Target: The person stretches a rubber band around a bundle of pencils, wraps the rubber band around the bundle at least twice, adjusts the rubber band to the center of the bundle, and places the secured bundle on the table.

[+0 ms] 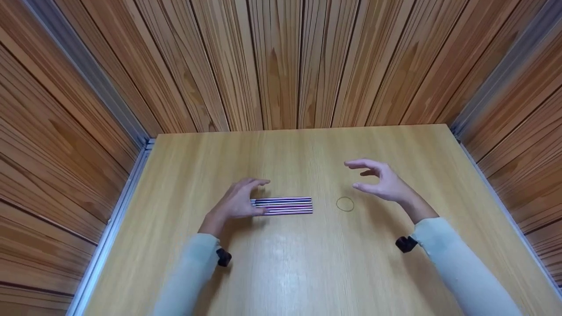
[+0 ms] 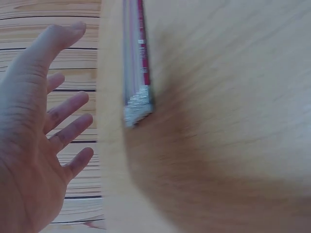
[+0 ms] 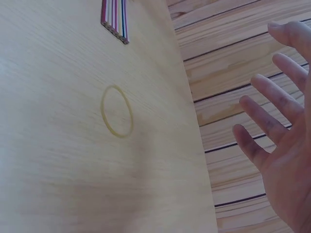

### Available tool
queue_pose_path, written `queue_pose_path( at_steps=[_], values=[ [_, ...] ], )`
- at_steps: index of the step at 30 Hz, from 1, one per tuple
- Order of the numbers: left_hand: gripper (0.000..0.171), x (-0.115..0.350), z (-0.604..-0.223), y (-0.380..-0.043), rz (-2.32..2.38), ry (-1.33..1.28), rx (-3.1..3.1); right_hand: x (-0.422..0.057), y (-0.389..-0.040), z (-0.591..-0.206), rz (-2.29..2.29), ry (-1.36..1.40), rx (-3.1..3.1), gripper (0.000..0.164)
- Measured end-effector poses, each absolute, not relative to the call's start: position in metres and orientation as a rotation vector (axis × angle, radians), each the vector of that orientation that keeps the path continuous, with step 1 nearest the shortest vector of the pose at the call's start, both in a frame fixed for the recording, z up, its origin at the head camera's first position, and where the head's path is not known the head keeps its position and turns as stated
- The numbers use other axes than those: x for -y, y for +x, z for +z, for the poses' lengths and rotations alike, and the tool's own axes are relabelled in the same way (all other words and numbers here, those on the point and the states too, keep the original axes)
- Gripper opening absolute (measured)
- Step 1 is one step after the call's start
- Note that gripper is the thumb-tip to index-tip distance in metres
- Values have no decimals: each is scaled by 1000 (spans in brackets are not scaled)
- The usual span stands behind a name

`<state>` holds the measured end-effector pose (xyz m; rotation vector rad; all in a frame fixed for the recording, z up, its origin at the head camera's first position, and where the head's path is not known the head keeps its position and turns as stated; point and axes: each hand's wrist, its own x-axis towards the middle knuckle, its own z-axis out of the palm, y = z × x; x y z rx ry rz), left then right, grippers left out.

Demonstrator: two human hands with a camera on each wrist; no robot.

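Several slim pencils lie side by side in a flat row on the table, striped in pink, purple and dark tones. Over their left end hovers my left hand, thumb and fingers spread apart. In the left wrist view a gap shows between that hand and the silvery pencil ends. A thin yellowish rubber band lies as a loop to the right of the pencils. Above and right of the band, my right hand is raised, fingers loosely bent and holding nothing.
The light wooden table has wood-plank walls behind and at both sides. Metal rails run along its side edges. A small black device sits at each wrist, by pale sleeves.
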<state>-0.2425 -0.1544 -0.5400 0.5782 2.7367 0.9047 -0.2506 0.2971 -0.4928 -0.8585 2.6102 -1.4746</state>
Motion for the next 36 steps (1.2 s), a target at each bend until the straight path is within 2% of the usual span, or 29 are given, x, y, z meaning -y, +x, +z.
queue_pose_path(
  at_steps=[8,25,29,36],
  values=[
    [83,150,-559,-243,842,565,-2729,-287,-247,-500,-1510,-891,-2580,58],
    [70,141,-564,-248,801,523,-2704,-265,-242,-515,-1699,-890,-2450,65],
    [61,138,-563,-249,787,511,-2693,-260,-240,-520,-1721,-908,-2422,65],
    [34,134,-563,-250,783,557,-2689,-257,-238,-522,-1726,-902,-2416,64]
  ],
)
